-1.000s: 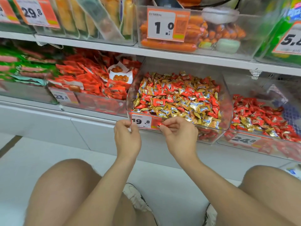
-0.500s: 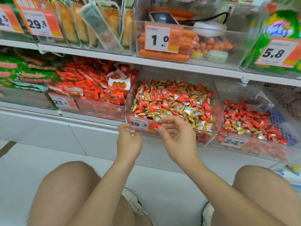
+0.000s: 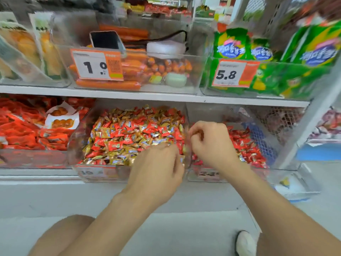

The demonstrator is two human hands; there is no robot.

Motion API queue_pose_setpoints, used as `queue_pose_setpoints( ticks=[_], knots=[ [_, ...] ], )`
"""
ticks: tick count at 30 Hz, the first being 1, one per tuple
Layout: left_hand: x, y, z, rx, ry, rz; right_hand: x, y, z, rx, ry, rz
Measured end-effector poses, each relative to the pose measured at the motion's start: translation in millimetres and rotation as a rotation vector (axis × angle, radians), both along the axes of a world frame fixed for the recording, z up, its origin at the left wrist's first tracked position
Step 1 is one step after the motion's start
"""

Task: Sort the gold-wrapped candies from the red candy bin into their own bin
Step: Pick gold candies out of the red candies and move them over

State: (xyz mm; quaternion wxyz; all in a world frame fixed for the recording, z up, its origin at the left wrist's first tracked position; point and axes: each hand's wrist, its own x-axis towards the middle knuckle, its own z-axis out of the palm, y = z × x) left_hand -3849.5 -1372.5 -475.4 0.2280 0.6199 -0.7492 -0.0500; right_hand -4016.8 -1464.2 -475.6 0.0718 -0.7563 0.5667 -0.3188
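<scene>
While the right hand (image 3: pixel 212 143) curls over the red candy bin (image 3: pixel 203 177), where gold-wrapped candies (image 3: pixel 242 158) lie among red, the left hand (image 3: pixel 158 167) curls over the mixed bin (image 3: pixel 96 172) just left of it; blur hides any hold. Picking seems under way; next, pinch one gold wrapper cleanly.

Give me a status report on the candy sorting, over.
Left hand over front right corner of mixed bin, grip blurred. Right hand curled above red candy bin, hold unclear. Gold-wrapped candies show among reds. Nothing in the way.
</scene>
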Motion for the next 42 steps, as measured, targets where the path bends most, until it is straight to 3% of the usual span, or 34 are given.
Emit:
queue_pose_setpoints(
  ticks=[5,10,13,16,19,23,28,34,38,42],
  knots=[
    [-101.0,-53.5,4.6,0.022,0.197,-0.134,-77.2,-59.8,-9.0,0.19,0.102,-0.174],
    [-149.5,-111.4,-21.4,0.283,-0.039,0.059,-153.0,-76.8,-54.4,0.429,0.28,-0.22],
    [-151.3,-136.4,-46.4,0.511,-0.148,0.129,-187.4,-86.4,-49.9,0.483,0.262,-0.226],
    [-151.9,-148.7,-61.7,0.744,-0.222,0.115,-211.2,-92.7,-43.2,0.596,0.412,-0.195],
    [-150.0,-156.8,-66.8,0.804,-0.23,0.097,-218.9,-93.6,-52.0,0.722,0.496,-0.109],
    [-152.8,-163.6,-66.1,0.731,-0.121,-0.063,-214.7,-98.2,-69.7,0.763,0.549,-0.019],
    [-154.0,-161.0,-73.6,0.508,0.098,-0.127,-208.7,-97.0,-84.9,0.616,0.448,0.042],
    [-151.7,-166.9,-73.0,0.329,0.049,-0.13,-209.3,-97.4,-70.6,0.546,0.118,0.107],
    [-154.9,-175.2,-68.9,0.272,0.134,-0.186,-208.9,-93.4,-56.2,0.659,0.024,0.158],
    [-174.4,-187.9,-67.8,0.184,0.156,-0.297,-214.9,-93.9,-55.8,0.793,-0.033,0.06]
  ],
)
